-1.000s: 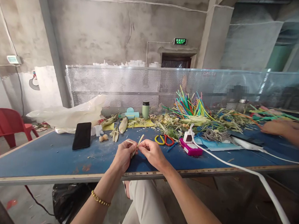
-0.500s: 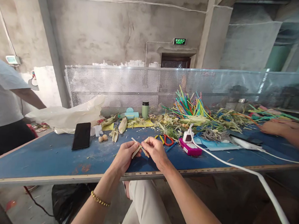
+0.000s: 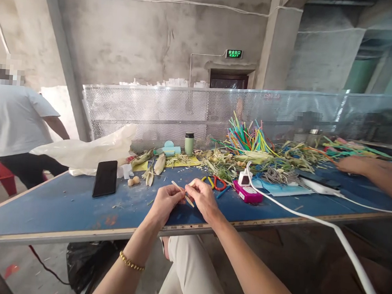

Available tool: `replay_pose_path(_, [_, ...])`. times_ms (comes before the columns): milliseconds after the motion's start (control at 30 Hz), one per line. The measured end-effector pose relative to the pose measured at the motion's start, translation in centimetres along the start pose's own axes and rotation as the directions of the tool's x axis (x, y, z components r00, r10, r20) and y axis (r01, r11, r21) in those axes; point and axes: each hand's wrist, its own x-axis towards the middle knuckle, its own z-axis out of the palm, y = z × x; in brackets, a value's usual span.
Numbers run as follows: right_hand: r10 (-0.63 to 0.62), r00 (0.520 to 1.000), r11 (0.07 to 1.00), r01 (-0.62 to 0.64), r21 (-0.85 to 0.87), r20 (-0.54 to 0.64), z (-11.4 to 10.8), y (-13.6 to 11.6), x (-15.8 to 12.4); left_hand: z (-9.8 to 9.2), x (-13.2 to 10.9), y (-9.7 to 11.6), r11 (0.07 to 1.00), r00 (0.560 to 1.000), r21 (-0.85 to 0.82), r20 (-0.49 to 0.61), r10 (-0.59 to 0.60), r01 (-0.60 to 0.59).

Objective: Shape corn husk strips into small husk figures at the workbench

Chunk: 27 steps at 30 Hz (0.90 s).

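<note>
Just above the table's near edge, my left hand (image 3: 167,202) and my right hand (image 3: 203,195) meet, their fingers closed in a pinch. Between them runs a thin pale strip (image 3: 189,201), apparently corn husk; one end pokes up past the left fingers, the other slants down under the right. The fingers hide its middle. Beyond my right hand lie pliers with red handles (image 3: 219,183) and a yellow-handled tool (image 3: 210,181). Two small wooden balls (image 3: 133,181) and dried corn husks (image 3: 160,164) rest farther off to the left.
On the blue table (image 3: 70,212) are a black phone (image 3: 105,179), a white plastic bag (image 3: 84,151), a green cup (image 3: 189,144), colourful pipe cleaners (image 3: 248,137) and a magenta box (image 3: 247,192). A white cable (image 3: 299,212) crosses at right. Another person's hands (image 3: 357,165) work there; someone stands left.
The strip has turned in my fingers, and the folded piece seen under the left fingers no longer shows. The person at left has moved, with more of the body and a red stool visible.
</note>
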Motion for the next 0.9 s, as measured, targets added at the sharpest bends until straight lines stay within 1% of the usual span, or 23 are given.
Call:
replay_pose_path(100, [-0.007, 1.0, 1.0, 0.008, -0.011, 0.009, -0.07, 0.09, 0.02, -0.08, 0.04, -0.09, 1.0, 0.999, 0.027, 0.033, -0.011, 0.01])
replay_pose_path(200, [-0.007, 1.0, 1.0, 0.007, -0.02, 0.01, -0.13, 0.05, -0.02, -0.27, 0.14, -0.38, 0.998, 0.998, 0.064, 0.066, 0.01, -0.014])
replay_pose_path(300, [-0.006, 1.0, 1.0, 0.006, -0.024, 0.005, -0.14, 0.01, -0.05, -0.43, 0.19, -0.62, 0.994, 0.996, 0.099, 0.077, 0.035, -0.042])
replay_pose_path(367, [0.002, 1.0, 1.0, -0.002, -0.02, -0.001, -0.12, 0.02, -0.02, -0.45, 0.19, -0.66, 0.992, 0.997, 0.121, 0.075, 0.026, -0.035])
replay_pose_path(467, [0.012, 1.0, 1.0, -0.012, 0.011, -0.008, -0.03, 0.1, 0.15, -0.35, 0.15, -0.52, 0.997, 0.998, 0.068, 0.059, 0.021, -0.025])
replay_pose_path(600, [0.065, 0.995, 0.988, -0.055, 0.142, -0.07, 0.14, 0.25, 0.4, -0.25, 0.07, -0.25, 0.998, 0.999, -0.052, 0.013, 0.035, -0.034])
replay_pose_path(667, [0.094, 0.992, 0.974, -0.074, 0.213, -0.084, 0.22, 0.28, 0.42, -0.27, 0.06, -0.19, 0.998, 1.0, -0.057, -0.001, 0.022, -0.022])
replay_pose_path(733, [0.101, 0.993, 0.963, -0.082, 0.258, -0.059, 0.27, 0.28, 0.41, -0.32, 0.05, -0.19, 0.999, 1.0, -0.037, -0.014, 0.024, -0.025])
replay_pose_path(833, [0.113, 0.992, 0.962, -0.097, 0.255, -0.05, 0.22, 0.22, 0.41, -0.4, -0.01, -0.24, 0.998, 0.998, -0.013, -0.019, 0.056, -0.056])
replay_pose_path(900, [0.137, 0.99, 0.965, -0.124, 0.229, -0.041, 0.08, 0.18, 0.42, -0.41, -0.14, -0.23, 0.999, 0.999, -0.002, 0.005, 0.053, -0.053])
